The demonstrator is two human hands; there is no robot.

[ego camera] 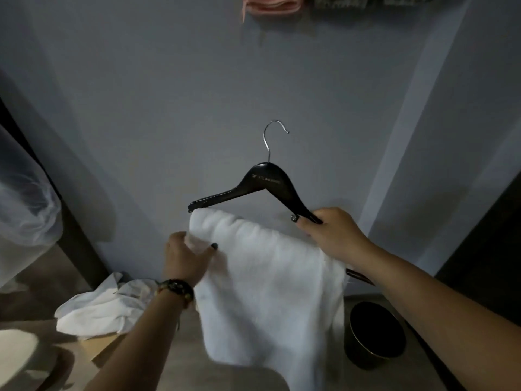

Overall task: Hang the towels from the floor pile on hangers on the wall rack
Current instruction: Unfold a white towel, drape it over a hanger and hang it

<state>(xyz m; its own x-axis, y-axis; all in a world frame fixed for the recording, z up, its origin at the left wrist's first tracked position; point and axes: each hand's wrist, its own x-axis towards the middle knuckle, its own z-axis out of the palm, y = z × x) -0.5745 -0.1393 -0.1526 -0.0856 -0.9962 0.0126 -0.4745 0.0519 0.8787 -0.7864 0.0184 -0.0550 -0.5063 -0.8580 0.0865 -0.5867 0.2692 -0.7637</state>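
Draping step: the right hand grips one arm of a black hanger, while the left hand pinches the edge of the white towel folded over its lower bar. Next, judged: level the towel, then lift the hook to the wall rack, of which only a pink towel shows above. The remaining pile lies on the wooden floor below a grey wall, a dark bin to the right.

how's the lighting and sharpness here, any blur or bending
Head view: dim, bluish light; soft shadows on the grey wall; the white towel over the black wooden hanger looks blurred low down; wide-angle lens bends the wall corner lines.
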